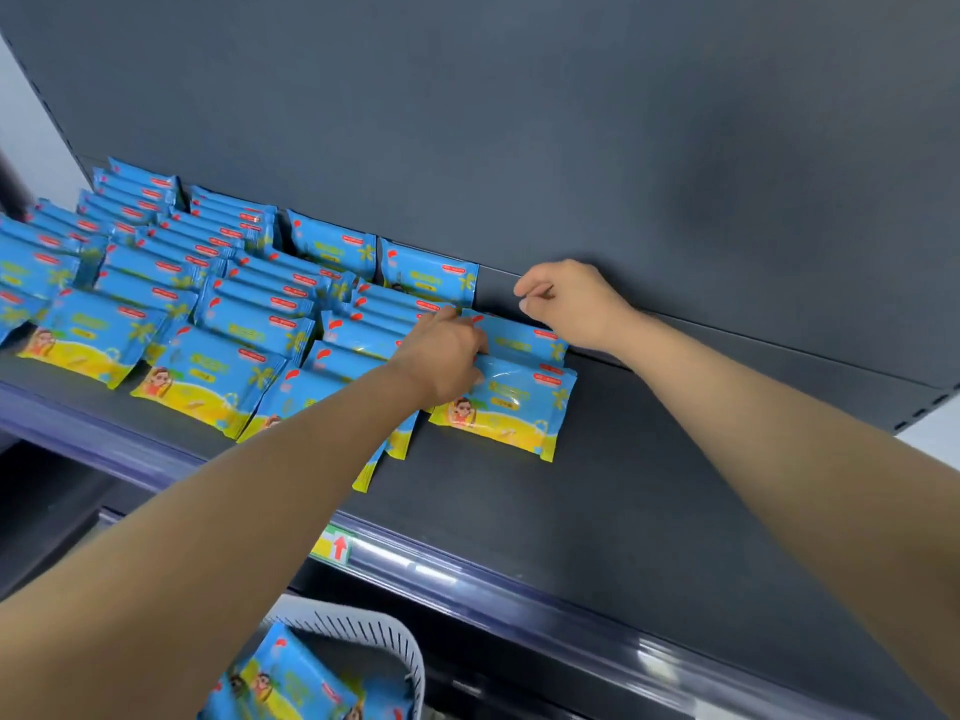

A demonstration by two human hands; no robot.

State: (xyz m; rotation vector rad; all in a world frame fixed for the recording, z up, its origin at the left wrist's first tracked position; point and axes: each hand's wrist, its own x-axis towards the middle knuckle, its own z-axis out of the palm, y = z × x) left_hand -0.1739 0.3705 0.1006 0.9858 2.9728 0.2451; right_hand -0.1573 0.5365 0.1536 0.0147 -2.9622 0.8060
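Note:
Several rows of blue and yellow snack packs (pixel 208 374) lie overlapping on a dark shelf (pixel 597 485). The rightmost row holds two packs: a front pack (pixel 511 407) and a rear pack (pixel 524 337) partly tucked behind it. My left hand (pixel 447 356) reaches over the neighbouring row and grips the front pack at its upper left edge, fingers curled between the two packs. My right hand (pixel 566 298) hovers just above the rear pack's top right corner, close to the shelf's back panel, with its fingers curled and nothing seen in them.
Right of the packs the shelf surface is bare. A dark back panel (pixel 571 122) rises behind. The shelf's front rail carries a yellow-green price tag (pixel 332 545). Below, a white slotted basket (pixel 384 646) holds more of the same packs (pixel 291 678).

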